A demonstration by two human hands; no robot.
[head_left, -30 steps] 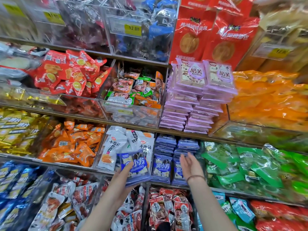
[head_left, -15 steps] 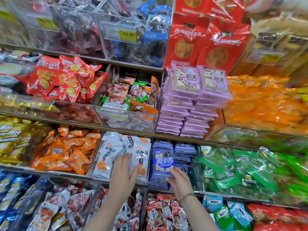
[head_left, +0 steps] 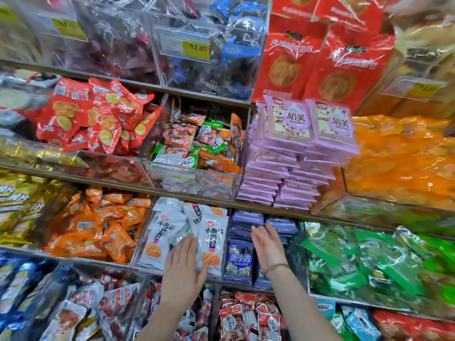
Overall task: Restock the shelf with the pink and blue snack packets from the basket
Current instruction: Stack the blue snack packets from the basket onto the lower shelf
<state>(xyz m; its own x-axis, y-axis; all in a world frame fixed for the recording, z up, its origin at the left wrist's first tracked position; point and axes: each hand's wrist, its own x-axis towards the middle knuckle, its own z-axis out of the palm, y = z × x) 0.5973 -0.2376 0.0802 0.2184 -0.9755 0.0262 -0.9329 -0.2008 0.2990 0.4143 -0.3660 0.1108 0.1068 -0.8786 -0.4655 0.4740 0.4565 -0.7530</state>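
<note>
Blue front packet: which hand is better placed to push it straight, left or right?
Probably right. The right hand is open directly beside the blue front packet, in front of the same compartment. The left hand, also open, is in front of the white packets in the neighbouring compartment.

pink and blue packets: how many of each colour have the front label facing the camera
pink packets: 2
blue packets: 1
total: 3
Another blue one behind the right hand is mostly hidden, so it is not counted.
</note>
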